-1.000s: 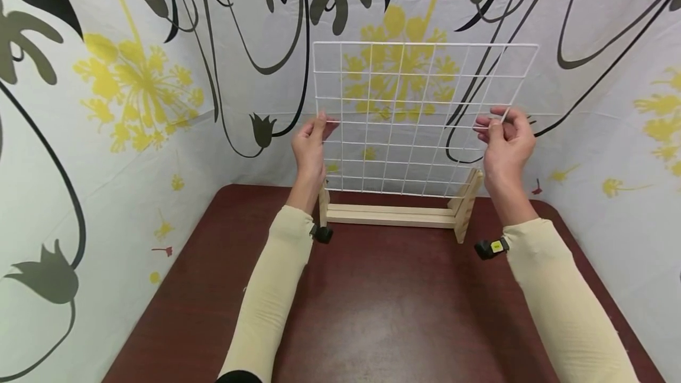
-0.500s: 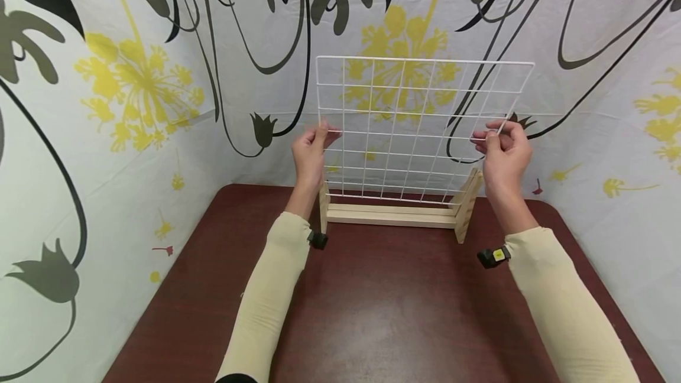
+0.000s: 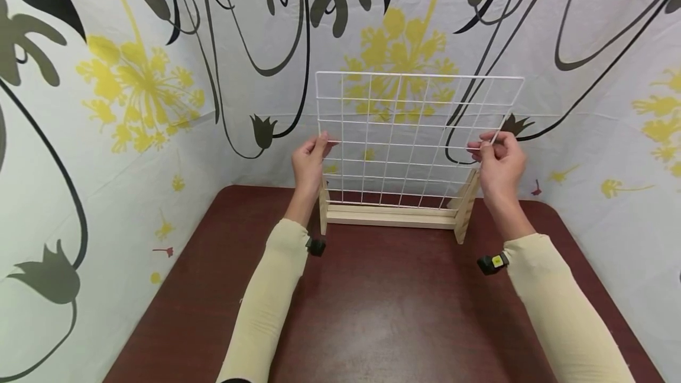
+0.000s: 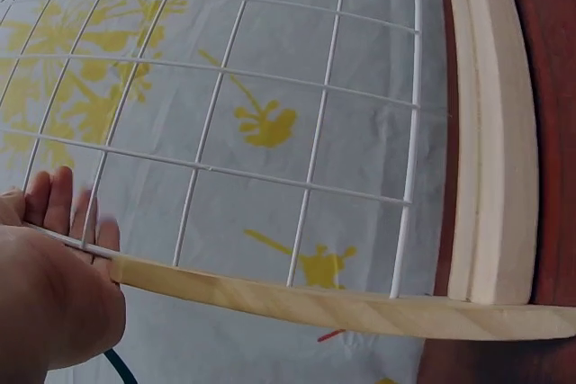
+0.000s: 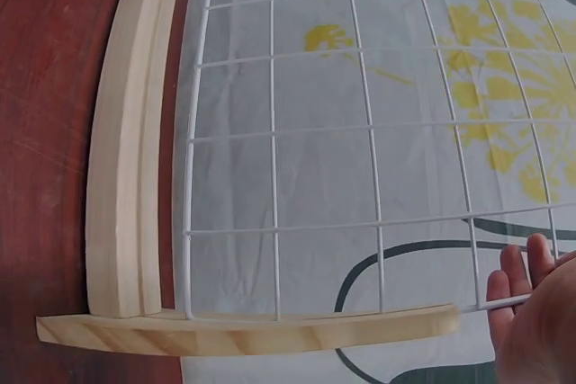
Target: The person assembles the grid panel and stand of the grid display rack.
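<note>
A white wire grid panel [image 3: 400, 142] stands upright between the two side posts of a pale wooden stand [image 3: 391, 216]. My left hand [image 3: 310, 161] pinches the panel's left edge wire, thumb toward me and fingertips behind. On the other side my right hand [image 3: 500, 164] pinches the right edge wire in the same way. In the left wrist view, the panel's side wire runs along the wooden post [image 4: 270, 301] just past the fingers. The right wrist view shows the panel's lower edge beside the stand's crossbar [image 5: 135, 150], with a narrow gap between them.
The stand is at the far end of a dark red-brown table [image 3: 383, 300]. Behind and at both sides hangs a white cloth [image 3: 255, 75] printed with flowers. Each wrist carries a small black camera [image 3: 316, 246].
Both hands have lowered the grid panel, so its top edge sits lower and its bottom edge is closer to the crossbar. The stand has stayed in place.
</note>
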The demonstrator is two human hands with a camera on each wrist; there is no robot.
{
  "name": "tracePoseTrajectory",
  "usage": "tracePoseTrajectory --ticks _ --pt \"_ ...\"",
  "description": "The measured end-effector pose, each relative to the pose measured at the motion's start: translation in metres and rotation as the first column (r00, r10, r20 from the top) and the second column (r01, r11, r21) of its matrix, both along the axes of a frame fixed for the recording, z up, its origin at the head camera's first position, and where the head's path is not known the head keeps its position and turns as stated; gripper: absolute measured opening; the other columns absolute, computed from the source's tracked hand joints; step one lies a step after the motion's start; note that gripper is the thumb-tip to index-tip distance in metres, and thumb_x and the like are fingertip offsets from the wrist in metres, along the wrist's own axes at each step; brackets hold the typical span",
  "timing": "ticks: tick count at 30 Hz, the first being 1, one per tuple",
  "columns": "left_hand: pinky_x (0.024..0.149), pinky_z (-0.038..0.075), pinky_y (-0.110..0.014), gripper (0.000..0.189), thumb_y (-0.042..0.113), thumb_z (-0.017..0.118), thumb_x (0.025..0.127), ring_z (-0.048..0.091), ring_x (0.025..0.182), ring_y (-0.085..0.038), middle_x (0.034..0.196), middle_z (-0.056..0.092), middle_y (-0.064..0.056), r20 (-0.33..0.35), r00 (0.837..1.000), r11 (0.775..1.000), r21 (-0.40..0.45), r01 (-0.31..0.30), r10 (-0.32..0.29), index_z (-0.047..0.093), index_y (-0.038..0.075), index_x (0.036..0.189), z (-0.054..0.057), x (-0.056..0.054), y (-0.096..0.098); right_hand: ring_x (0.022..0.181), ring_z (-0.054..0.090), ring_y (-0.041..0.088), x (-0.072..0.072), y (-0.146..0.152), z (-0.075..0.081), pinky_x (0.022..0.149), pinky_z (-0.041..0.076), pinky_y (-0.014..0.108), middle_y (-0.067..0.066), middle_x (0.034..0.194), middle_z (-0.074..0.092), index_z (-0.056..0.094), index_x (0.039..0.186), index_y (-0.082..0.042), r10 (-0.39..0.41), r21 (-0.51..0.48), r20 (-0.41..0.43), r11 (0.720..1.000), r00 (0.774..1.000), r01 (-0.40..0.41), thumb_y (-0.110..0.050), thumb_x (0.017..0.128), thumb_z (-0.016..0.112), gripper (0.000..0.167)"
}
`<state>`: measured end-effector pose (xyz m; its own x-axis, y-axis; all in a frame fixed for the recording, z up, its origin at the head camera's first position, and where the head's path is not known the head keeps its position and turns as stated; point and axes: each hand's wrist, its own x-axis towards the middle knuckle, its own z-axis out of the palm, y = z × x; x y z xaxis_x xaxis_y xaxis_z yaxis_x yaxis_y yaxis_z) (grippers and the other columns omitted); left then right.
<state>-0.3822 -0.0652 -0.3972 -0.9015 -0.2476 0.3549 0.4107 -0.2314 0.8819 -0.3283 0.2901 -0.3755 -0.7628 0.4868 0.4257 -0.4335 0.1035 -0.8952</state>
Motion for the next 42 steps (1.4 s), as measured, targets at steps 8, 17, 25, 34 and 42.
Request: tracePoseTrajectory --ticks 8,17,25,34,42 --pt "0.093 0.051 -0.027 0.038 0.037 0.074 0.101 0.071 0.103 -0.011 0.106 0.082 -0.016 0.028 0.991 0.972 -0.198 -0.125 0.133 0.083 0.000 0.101 -0.010 0.003 -0.004 0.081 0.077 0.001 0.001 0.001 -0.008 0.079 0.059 0.016 -0.012 0.082 0.080 0.068 0.112 0.000 -0.045 0.074 0.060 0.996 0.997 0.040 -0.002 0.105 0.056 0.014" --pt "0.065 0.038 -0.025 0.035 0.038 0.073 0.102 0.053 0.072 -0.013 0.102 0.083 -0.010 -0.033 0.983 0.941 -0.285 -0.182 0.180 0.085 0.005 0.102 -0.028 0.003 -0.007 0.081 0.074 -0.004 0.014 -0.002 -0.012 0.072 0.049 0.016 -0.012 0.083 0.081 0.066 0.117 0.008 -0.038 0.127 0.113 0.992 0.993 0.024 -0.002 0.105 0.055 0.019" --pt "0.069 0.044 -0.021 0.032 0.037 0.073 0.101 0.064 0.076 -0.011 0.098 0.083 -0.012 -0.049 0.981 0.933 -0.303 -0.194 0.188 0.086 0.007 0.099 -0.033 0.003 -0.011 0.081 0.077 -0.002 0.013 -0.003 -0.015 0.080 0.056 0.015 -0.011 0.082 0.080 0.067 0.116 0.010 0.038 0.032 0.101 0.999 0.994 -0.042 0.001 0.104 0.058 0.018" --pt "0.075 0.048 -0.018 0.039 0.036 0.072 0.102 0.074 0.100 -0.041 0.100 0.082 -0.018 -0.045 0.987 0.939 -0.305 -0.160 0.153 0.082 -0.002 0.104 -0.037 0.000 -0.011 0.081 0.078 0.006 0.006 0.003 -0.033 0.085 0.058 0.016 -0.006 0.082 0.080 0.069 0.117 0.014 0.081 -0.078 0.000 0.994 0.997 -0.081 0.003 0.103 0.061 0.020" --pt "0.069 0.043 -0.023 0.038 0.044 0.072 0.101 0.058 0.072 -0.008 0.097 0.083 -0.014 -0.031 0.982 0.928 -0.321 -0.188 0.188 0.085 0.009 0.097 -0.039 -0.004 -0.012 0.080 0.078 0.006 0.002 0.004 -0.035 0.087 0.059 0.016 0.000 0.086 0.082 0.069 0.118 0.016 0.102 -0.082 -0.032 0.991 0.994 -0.104 0.002 0.103 0.063 0.022"
